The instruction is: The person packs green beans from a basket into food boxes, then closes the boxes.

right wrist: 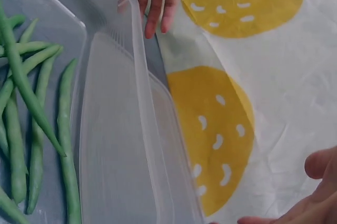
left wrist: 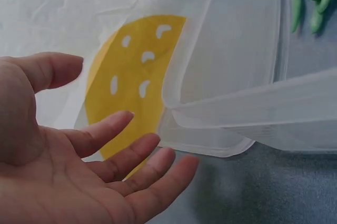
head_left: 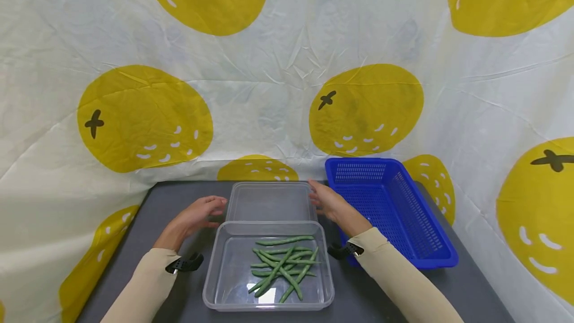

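Observation:
A clear plastic container (head_left: 211, 268) holds several green beans (head_left: 287, 273) lying crisscrossed on its bottom. Right behind it lies a flat translucent lid (head_left: 273, 201). My left hand (head_left: 199, 216) is just left of the lid, fingers spread and loosely bent, holding nothing; the left wrist view shows the palm of this left hand (left wrist: 116, 166) beside the container's corner. On the other side, my right hand (head_left: 329, 203) is at the lid's right edge with its fingers relaxed. Only part of the right hand (right wrist: 310, 203) shows in the right wrist view.
A blue perforated basket (head_left: 435, 233) stands on the right of the dark grey table (head_left: 358, 298), close beside my right forearm. A white cloth (head_left: 269, 113) printed with yellow fruit hangs behind the table and along both sides.

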